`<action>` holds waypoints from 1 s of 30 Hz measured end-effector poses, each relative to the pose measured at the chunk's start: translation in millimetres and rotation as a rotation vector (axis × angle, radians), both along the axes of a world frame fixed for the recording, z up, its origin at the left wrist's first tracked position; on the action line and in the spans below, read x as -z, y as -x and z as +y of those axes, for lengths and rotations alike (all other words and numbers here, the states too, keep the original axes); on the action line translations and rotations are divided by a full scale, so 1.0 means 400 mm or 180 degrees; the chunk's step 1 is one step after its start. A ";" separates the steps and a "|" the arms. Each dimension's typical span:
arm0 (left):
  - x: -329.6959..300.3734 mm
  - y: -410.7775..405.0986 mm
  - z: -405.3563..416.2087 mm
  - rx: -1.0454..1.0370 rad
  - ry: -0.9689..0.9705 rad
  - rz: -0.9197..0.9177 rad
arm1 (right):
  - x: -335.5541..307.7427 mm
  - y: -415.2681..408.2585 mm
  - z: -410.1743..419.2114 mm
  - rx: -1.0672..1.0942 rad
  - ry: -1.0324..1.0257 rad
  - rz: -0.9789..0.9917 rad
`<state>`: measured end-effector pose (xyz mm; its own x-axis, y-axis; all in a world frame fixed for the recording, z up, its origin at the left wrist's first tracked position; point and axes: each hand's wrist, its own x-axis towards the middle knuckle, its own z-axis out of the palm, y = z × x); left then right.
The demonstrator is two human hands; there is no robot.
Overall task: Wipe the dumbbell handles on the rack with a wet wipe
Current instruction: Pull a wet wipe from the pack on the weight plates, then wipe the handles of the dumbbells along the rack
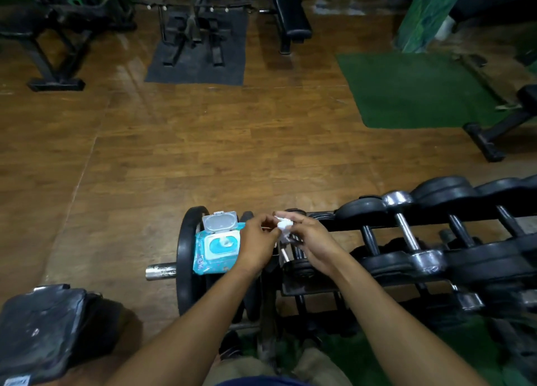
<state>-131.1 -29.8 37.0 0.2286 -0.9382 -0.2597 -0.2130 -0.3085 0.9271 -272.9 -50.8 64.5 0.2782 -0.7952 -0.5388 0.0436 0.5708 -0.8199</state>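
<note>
A crumpled white wipe (284, 226) is pinched between both hands at lower centre of the frame: right hand (312, 241) closed on it with fingertips, left hand (257, 240) pinching its left edge, seemingly to unfold it. The pack (216, 247), lid flipped open, is left of the hands, propped on upright plates (189, 257). The rack (406, 257) runs from the hands toward the right edge; dumbbell handles (406, 231) lie across it, long axes running roughly up-down in frame, slightly slanted. The nearest handles are just right of and below the right hand, so that hand is judged better placed. No handle is touched yet.
</note>
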 end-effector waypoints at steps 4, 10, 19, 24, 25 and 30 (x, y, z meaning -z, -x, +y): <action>0.011 0.115 -0.008 -0.0684 -0.0402 0.1173 | 0.025 0.100 -0.027 -0.0414 -0.0161 0.0111; 0.061 0.235 0.004 -0.1160 -0.0597 0.1410 | 0.097 0.193 -0.079 -0.0605 0.0244 0.0693; 0.154 0.295 0.108 -0.1060 -0.1189 -0.0195 | 0.189 0.238 -0.156 -0.1780 0.1404 0.2060; 0.187 0.331 0.130 -0.0905 -0.1571 -0.0819 | 0.237 0.213 -0.143 -0.3435 0.1699 0.2257; 0.189 0.337 0.131 -0.0907 -0.1574 -0.0860 | 0.243 0.211 -0.140 -0.3694 0.1810 0.2259; 0.198 0.352 0.125 -0.0946 -0.1558 -0.0952 | 0.261 0.202 -0.164 -0.4556 0.2620 0.2555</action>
